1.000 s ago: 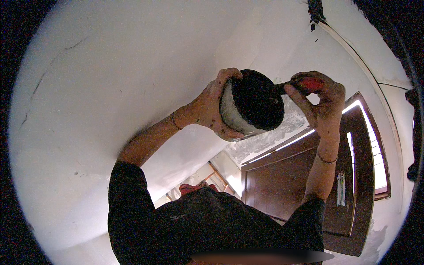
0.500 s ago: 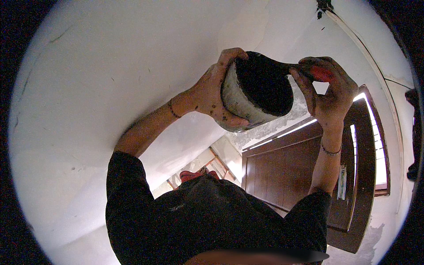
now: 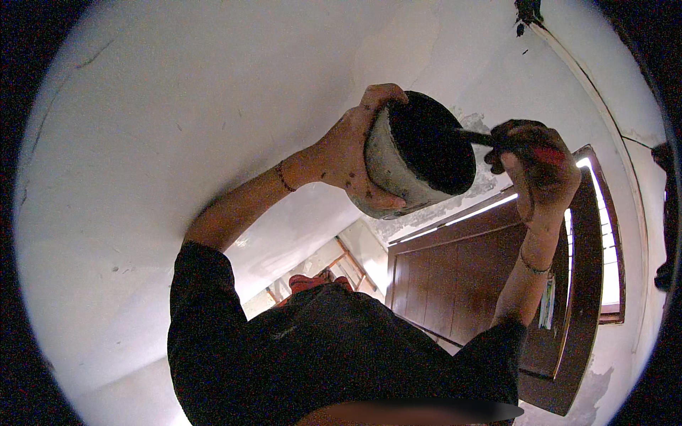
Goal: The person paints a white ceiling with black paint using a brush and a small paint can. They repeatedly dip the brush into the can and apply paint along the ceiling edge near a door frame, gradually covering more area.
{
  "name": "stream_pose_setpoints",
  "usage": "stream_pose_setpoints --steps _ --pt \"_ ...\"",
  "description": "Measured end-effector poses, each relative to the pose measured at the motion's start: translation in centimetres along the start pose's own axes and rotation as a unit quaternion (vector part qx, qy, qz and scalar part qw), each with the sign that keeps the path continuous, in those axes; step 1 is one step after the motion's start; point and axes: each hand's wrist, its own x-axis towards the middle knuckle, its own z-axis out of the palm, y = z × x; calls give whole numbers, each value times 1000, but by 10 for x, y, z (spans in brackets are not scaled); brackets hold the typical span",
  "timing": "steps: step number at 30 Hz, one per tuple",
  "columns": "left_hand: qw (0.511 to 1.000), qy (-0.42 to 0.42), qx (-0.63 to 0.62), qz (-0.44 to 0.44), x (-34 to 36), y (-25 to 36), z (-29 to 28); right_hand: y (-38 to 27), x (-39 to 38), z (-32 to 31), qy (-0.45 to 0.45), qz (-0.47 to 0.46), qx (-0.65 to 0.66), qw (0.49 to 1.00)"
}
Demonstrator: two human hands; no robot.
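Observation:
My left hand (image 3: 352, 150) grips a round, stained grey bucket (image 3: 392, 170), thumb at the rim and fingers around its wall and underside. The bucket is tipped so its dark mouth faces right. What lies inside is too dark to make out. In my right hand (image 3: 545, 177), fingers closed round the handle, is a red-handled trowel (image 3: 474, 136). Its dark neck crosses the right side of the bucket's mouth, and the blade end is lost in the dark interior.
A pale wall (image 3: 177, 128) with marks and cracks fills the left and top. Behind my right arm stands a brown wooden door (image 3: 447, 270), with a bright barred window (image 3: 609, 241) beyond. A pale pipe or conduit (image 3: 590, 85) runs down the upper right.
My right hand has turned and moved slightly down and right, the trowel's neck now dipping into the bucket's mouth. The bucket and left hand have shifted slightly down and right.

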Motion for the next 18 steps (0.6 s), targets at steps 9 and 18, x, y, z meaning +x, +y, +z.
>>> stream_pose_setpoints --steps 9,18 --pt "999 -12 -49 -17 -3 -3 1 7 -4 -11 -27 -94 -50 994" --pt "998 -25 -61 -16 0 2 -6 6 3 6 24 -229 -189 955"
